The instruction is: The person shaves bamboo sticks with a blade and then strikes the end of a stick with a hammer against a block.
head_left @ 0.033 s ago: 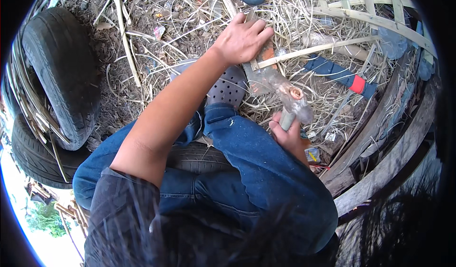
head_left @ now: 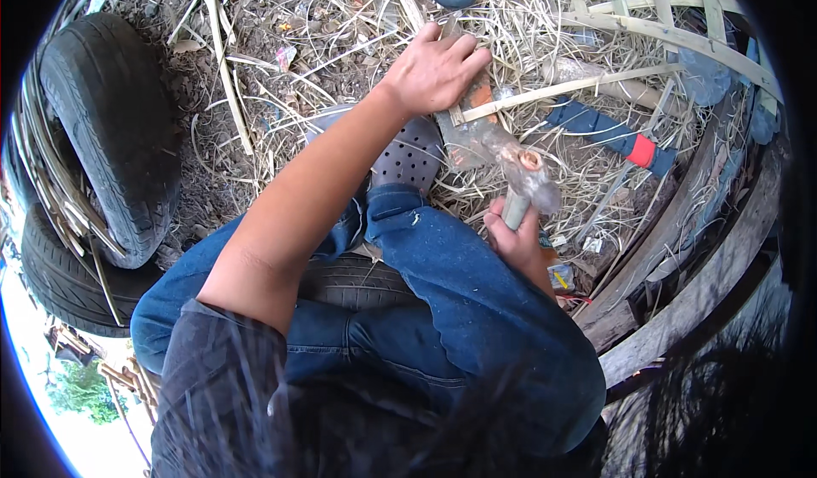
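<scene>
Both hands were busy over the straw-littered ground (head_left: 281, 19). At about twelve o'clock the left hand (head_left: 436, 70) pressed down, fingers closed, on a flat blade-like tool (head_left: 466, 125) beside a pale bamboo strip (head_left: 562, 87); at three o'clock from the knee (head_left: 408, 214), the right hand (head_left: 519, 248) clenched the handle of a blurred wooden mallet (head_left: 528, 172), raised just above the blade. A misjudged blow could have landed on the left knuckles, which sat close by. Loose straw might have let the blade skid toward the grey perforated clog (head_left: 410, 156)
</scene>
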Demonstrator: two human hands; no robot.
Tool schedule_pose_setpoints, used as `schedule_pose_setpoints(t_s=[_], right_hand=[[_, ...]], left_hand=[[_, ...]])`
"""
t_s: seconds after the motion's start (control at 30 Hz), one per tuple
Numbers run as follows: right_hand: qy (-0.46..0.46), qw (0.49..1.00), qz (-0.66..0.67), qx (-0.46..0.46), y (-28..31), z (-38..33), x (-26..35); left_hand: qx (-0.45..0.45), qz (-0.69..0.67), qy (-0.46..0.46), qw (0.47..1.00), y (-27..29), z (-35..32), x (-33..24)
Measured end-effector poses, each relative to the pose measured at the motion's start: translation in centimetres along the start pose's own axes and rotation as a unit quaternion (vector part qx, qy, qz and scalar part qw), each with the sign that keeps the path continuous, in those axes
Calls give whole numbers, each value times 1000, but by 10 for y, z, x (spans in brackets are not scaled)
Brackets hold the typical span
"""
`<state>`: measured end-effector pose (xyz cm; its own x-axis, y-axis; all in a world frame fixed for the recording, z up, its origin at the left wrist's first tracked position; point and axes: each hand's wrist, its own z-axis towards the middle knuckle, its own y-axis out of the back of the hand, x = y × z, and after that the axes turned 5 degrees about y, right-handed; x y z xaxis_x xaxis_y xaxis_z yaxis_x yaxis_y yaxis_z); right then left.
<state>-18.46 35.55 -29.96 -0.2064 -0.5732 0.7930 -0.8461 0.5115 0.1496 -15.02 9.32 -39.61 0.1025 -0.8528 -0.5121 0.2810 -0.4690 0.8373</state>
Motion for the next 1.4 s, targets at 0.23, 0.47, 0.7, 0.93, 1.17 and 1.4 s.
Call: schedule_pose_setpoints(t_s=[0.23,0.47,0.7,0.93,1.17,1.4], right_hand=[[-18,993,-114,25,4,-23,-22],[27,997,-74,-22,0,-8,17],[65,990,-111,54,11,0,47],[13,994,-79,73,12,8,59],[-9,989,-105,108,18,10,55],[-17,978,-176,108,13,26,61]], left_hand=[[-2,7,5,1000,-2,2,2],[1,0,4,1000,-2,-1,2],[0,0,4,1000,-2,-1,1],[-11,7,4,1000,-3,-2,1],[-10,17,10,1000,-5,-5,0],[-1,26,13,1000,-5,-6,1]])
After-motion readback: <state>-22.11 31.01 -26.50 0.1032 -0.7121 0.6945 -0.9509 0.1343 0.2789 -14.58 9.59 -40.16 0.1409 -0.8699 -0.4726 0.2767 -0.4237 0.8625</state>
